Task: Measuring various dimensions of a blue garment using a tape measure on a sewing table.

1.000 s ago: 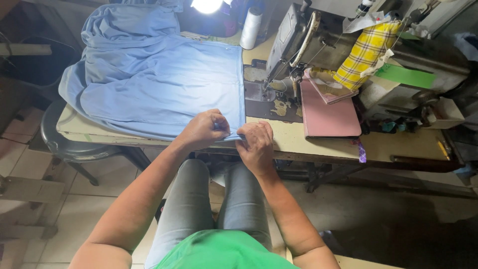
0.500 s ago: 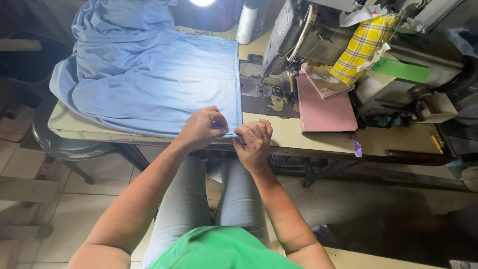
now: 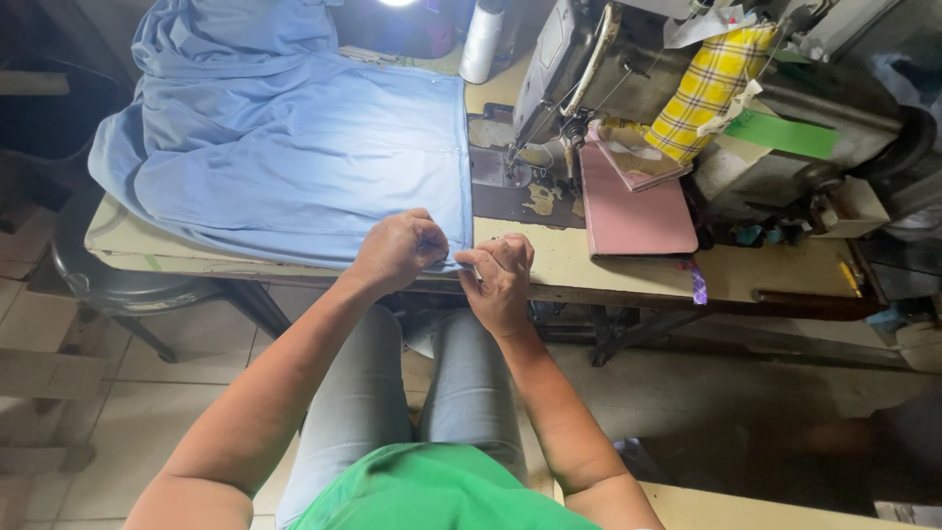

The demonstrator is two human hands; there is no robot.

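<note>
Closely paired, both hands [image 3: 397, 247] [image 3: 502, 267] pinching the blue fabric [image 3: 304, 157] corner at the table's [image 3: 589, 270] near edge.

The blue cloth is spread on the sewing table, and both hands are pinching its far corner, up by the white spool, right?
Not quite. The blue cloth does lie spread on the sewing table, but the left hand and right hand pinch its near corner, at the table edge closest to the person, not up by the white spool. The head view shows this.
</note>
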